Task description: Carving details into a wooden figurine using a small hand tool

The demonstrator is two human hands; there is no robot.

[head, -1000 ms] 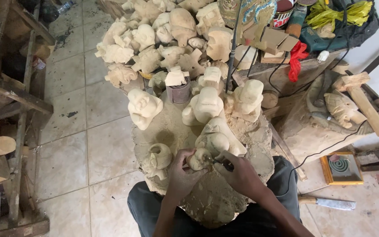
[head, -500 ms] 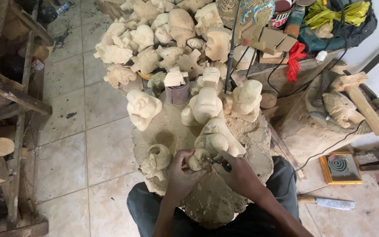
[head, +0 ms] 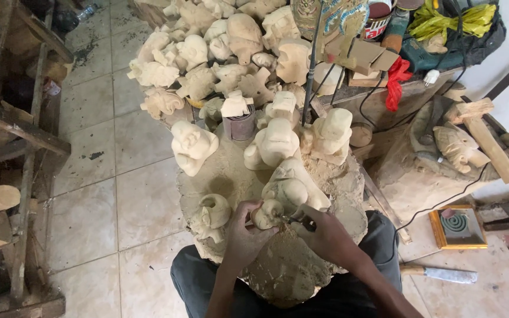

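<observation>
My left hand (head: 245,235) grips a small pale wooden carving (head: 267,213) on a dusty round work block (head: 225,171) in front of my knees. My right hand (head: 325,232) is closed around a thin carving tool (head: 300,222) whose tip touches the small carving. A larger pale figure (head: 293,187) stands just behind the piece. A small unfinished figure (head: 212,216) sits left of my left hand.
Many pale carved figures (head: 219,53) are heaped beyond the block. A metal can (head: 241,125) stands among them. A knife (head: 440,273) lies on the floor tiles at right, near a mosquito coil on a yellow tray (head: 458,227). Wooden racks (head: 7,135) line the left.
Both hands stay on the small carving with only slight shifts. The view has barely moved.
</observation>
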